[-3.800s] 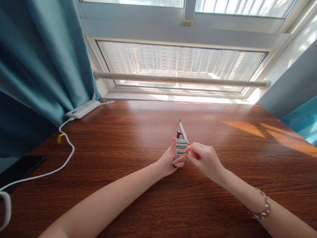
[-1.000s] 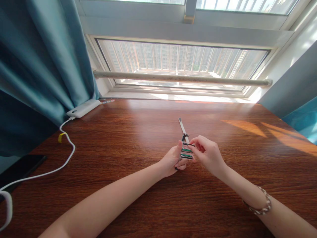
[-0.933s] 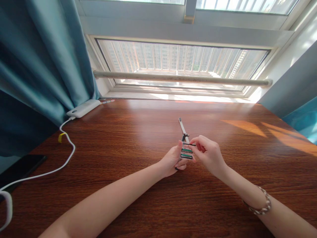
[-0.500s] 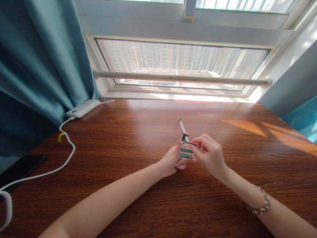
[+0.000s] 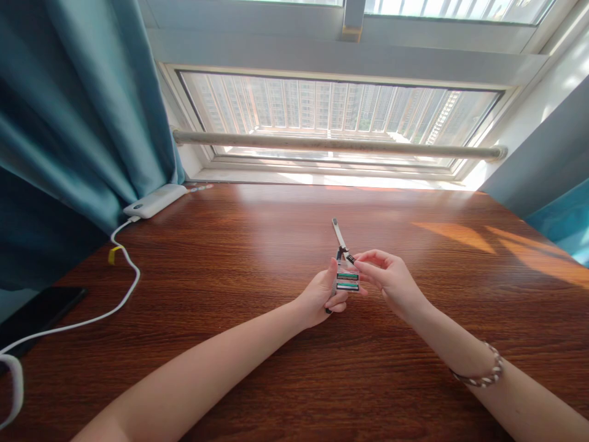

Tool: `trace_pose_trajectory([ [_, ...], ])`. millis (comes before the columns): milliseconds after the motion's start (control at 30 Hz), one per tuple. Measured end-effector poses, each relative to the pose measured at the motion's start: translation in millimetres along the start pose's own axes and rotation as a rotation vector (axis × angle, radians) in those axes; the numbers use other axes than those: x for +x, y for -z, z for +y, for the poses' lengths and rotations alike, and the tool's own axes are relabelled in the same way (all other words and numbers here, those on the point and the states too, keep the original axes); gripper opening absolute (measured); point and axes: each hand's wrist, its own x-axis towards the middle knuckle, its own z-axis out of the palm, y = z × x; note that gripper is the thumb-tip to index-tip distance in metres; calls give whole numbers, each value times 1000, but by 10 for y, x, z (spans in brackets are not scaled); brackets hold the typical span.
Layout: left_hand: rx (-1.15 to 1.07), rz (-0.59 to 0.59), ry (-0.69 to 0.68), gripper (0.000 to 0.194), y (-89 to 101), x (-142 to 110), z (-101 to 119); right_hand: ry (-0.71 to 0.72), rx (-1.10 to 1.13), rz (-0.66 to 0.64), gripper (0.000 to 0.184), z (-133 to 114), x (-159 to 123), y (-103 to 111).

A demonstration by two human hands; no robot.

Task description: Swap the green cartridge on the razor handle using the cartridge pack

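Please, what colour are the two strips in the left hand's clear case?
The two strips are green, shown best in the head view.

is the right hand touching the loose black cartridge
Touching: the head view shows the right hand pinching one end of the cartridge with its fingertips.

The left hand (image 5: 318, 296) is partly hiding the razor (image 5: 340, 253), the right hand (image 5: 393, 279) a cartridge (image 5: 350, 258); at eight o'clock the edge is cropping a black slab (image 5: 48, 308).
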Motion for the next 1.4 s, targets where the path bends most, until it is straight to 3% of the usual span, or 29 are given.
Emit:
trace_pose_trajectory([
  [200,4,46,-45,56,-11,4,-24,-66,-7,26,27,29,92,77],
  [367,21,291,-265,44,-1,25,-64,4,-105,33,26,74,299,364],
  [433,28,336,-320,42,6,26,-75,16,-158,39,27,97,386,512],
  [667,98,291,-300,40,3,19,-81,78,-453,4,30,142,567,924],
  [900,100,290,-296,39,0,30,-87,239,-693,61,27,197,674,1139],
  [1033,99,297,-285,38,-15,27,-87,349,-763,63,26,213,664,1154],
  [1167,112,290,-293,39,-5,29,-87,521,-809,24,18,168,591,1004],
  [1300,121,311,-330,38,70,53,-58,643,-895,-184,7,130,510,774],
  [1400,127,351,-378,35,142,88,-24,701,-1004,-317,8,113,452,669],
])
